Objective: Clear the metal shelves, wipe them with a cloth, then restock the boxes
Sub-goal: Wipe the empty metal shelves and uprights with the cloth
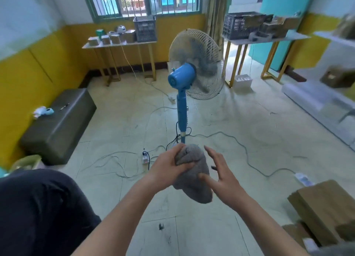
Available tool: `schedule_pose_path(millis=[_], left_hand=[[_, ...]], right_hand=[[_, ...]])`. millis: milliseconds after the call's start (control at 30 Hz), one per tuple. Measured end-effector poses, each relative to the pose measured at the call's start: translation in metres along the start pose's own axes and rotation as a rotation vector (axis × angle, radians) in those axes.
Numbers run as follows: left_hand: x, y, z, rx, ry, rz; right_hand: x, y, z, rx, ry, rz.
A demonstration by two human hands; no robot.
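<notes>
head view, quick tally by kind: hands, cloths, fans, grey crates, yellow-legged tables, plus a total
hands: 2, left hand and right hand
grey cloth: 1
standing fan: 1
grey crates: 2
yellow-legged tables: 2
total: 8

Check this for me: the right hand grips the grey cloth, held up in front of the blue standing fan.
Wrong hand. In the head view the left hand grips the grey cloth, in front of the blue standing fan; the right hand is open beside it, fingers spread.
</notes>
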State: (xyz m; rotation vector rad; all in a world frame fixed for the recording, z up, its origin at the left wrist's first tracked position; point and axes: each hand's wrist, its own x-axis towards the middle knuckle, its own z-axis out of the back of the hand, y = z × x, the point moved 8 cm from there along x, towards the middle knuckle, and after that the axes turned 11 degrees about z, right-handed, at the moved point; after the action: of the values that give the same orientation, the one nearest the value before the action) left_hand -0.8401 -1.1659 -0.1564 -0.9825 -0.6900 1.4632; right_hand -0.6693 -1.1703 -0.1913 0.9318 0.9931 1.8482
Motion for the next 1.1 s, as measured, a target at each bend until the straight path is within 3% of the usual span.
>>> schedule_pose_path(millis=[167, 300, 500, 667, 867, 1100], left_hand=[[0.067, -0.052, -0.018, 0.373, 0.066, -0.183], [0.144, -0.085, -0.038, 0.472, 0.134, -0.273], [0.259, -0.122, -0.079, 0.408, 0.237, -0.361], [0.349, -0.149, -0.13, 0.421, 0.44, -0.431], [0.416, -0.198, -0.198, 0.398, 0.604, -0.512], [0.488, -0.268, -0.331, 0.334, 0.815, -0.589]], right_hand=[[0.048, -0.01, 0.051, -0.155, -0.004, 0.045], [0.082, -0.043, 0.092, -0.085, -0.135, -0.11], [0.127, -0.112, 0.182, -0.32, -0.376, -0.293], [0.152, -0.145, 0.238, -0.368, -0.369, -0.427], [0.152, -0.184, 0.291, -0.195, -0.626, -0.508], [0.136, -0.255, 0.409, -0.145, -0.873, -0.526]])
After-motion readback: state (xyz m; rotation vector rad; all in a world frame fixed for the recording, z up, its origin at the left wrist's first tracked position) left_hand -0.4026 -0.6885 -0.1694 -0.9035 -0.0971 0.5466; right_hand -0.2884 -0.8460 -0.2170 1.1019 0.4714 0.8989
